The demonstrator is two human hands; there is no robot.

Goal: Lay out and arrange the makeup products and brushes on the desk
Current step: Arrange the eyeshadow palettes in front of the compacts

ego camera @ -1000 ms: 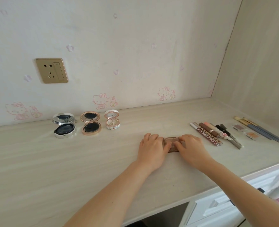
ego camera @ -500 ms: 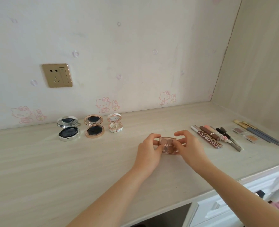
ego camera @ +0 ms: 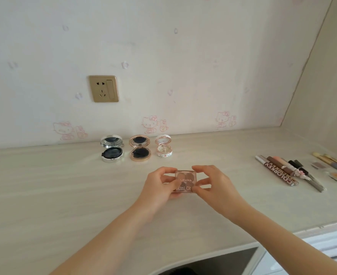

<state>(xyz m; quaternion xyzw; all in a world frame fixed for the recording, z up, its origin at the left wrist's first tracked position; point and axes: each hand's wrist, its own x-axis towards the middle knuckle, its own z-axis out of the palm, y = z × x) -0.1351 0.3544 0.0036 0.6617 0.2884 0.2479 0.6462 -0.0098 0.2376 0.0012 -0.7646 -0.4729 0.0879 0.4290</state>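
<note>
The left hand and the right hand both pinch a small square pink-brown eyeshadow palette with a clear lid, one hand at each side; it is over the middle of the pale wood-grain desk, its printed lid tilted toward the camera. Behind it, near the wall, three open round compacts stand in a row: a silver one, a rose-gold one, a small white one; well apart at the right lie a row of pens and pencils and some long brushes.

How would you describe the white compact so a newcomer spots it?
Start at the gold wall socket. On the desk below it, three open compacts sit in a row. The white compact is rightmost: smallest, pale inside, unlike the dark-filled silver compact and rose-gold compact.
</note>
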